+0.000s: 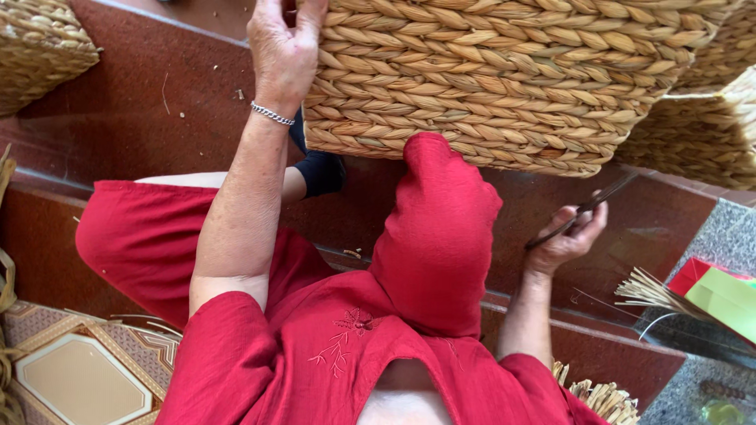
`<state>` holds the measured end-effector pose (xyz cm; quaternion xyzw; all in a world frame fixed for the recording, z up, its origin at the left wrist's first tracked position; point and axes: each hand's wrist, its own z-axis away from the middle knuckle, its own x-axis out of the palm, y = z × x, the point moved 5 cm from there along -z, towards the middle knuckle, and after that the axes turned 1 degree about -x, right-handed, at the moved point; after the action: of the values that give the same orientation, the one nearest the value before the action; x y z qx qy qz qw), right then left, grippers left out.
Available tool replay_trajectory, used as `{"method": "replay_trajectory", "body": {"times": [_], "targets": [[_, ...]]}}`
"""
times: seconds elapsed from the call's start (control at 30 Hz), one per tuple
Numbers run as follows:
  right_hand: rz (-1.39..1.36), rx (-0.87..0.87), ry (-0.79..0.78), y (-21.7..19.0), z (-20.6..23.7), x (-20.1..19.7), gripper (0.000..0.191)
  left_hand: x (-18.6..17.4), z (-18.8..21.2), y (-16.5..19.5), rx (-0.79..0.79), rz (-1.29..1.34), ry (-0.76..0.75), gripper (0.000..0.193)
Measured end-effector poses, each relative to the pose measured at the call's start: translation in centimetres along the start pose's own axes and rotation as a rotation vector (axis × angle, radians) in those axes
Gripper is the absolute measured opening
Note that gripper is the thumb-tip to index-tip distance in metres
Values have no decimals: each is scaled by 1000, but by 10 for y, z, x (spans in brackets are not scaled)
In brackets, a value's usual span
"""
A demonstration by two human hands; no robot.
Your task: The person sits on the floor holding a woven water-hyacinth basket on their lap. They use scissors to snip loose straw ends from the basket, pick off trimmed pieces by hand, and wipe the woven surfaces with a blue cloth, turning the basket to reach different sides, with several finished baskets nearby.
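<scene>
Left hand [283, 47] clamped on the left edge of a large woven basket [504, 79], fingers curled over the rim and cut off by the top of the frame; silver bracelet [272, 114] at the wrist. Basket resting on a raised knee in red cloth [437, 236], its long axis running left to right, tilted a little down toward the right, bottom edge facing the camera. Top of the basket out of view, so opening and depth not to be told.

Right hand [567, 240] closed around dark scissors [583, 211], held below and apart from the basket's lower right corner, blades slanting up to the right toward it, tips thin and hard to make out against the step.

Below both, a red-brown tiled step [142, 110] with bare room to the left of the basket and a narrower gap under it. Second basket [39, 39] at the upper left corner, cut by the frame; another [701, 134] just beside the held basket's right end, partly behind it. Bundle of pale straw [650, 291] near the right hand, against red and green sheets [720, 295] at the right edge. Patterned floor tile [87, 378] at lower left.
</scene>
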<state>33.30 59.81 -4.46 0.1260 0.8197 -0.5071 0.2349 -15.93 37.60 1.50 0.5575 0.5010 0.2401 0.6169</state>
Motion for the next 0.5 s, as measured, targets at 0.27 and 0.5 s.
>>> {"method": "replay_trajectory", "body": {"times": [0.27,0.5], "targets": [[510,621,-259,58,95,2,55,-3,7,11,11,319,-98,39],[863,716,-628,74,104,1,74,-1,6,6,-111,453,-164,40]]}}
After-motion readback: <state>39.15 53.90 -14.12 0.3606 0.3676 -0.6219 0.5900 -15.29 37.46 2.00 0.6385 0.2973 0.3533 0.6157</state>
